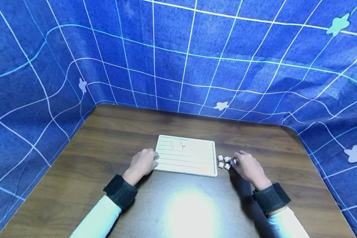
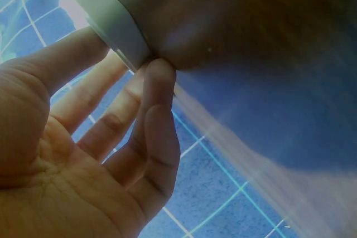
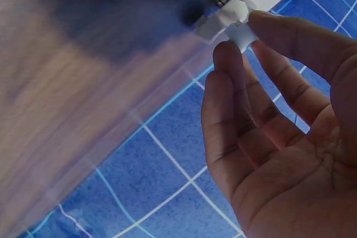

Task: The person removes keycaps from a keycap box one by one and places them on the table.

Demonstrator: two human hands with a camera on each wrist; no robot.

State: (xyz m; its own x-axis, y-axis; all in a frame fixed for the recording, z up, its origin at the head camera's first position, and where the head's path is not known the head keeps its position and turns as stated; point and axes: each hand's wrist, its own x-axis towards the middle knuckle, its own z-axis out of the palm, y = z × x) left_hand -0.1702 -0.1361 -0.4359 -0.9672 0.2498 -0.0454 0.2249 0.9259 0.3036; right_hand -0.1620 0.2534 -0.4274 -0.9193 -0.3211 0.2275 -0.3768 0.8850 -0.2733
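A flat white keyboard point(image 1: 184, 166) lies on the table, its surface washed out by light, with a small dark gap among the pale keys of its upper rows. My left hand point(image 1: 142, 163) holds its left edge; in the left wrist view the thumb and fingertips meet at the white corner point(image 2: 120, 29). Just right of the keyboard, several small white keycaps point(image 1: 221, 164) sit in a cluster. At the cluster's right side is my right hand point(image 1: 249, 167). Between thumb and fingertips it pinches one small white keycap point(image 3: 242, 36), close beside the others.
The brown wooden table point(image 1: 119, 132) carries a bright glare near its front. A blue cloth point(image 1: 172, 66) with white grid lines and pale stars rises behind the table and along both sides. Black bands point(image 1: 121, 191) wrap both wrists.
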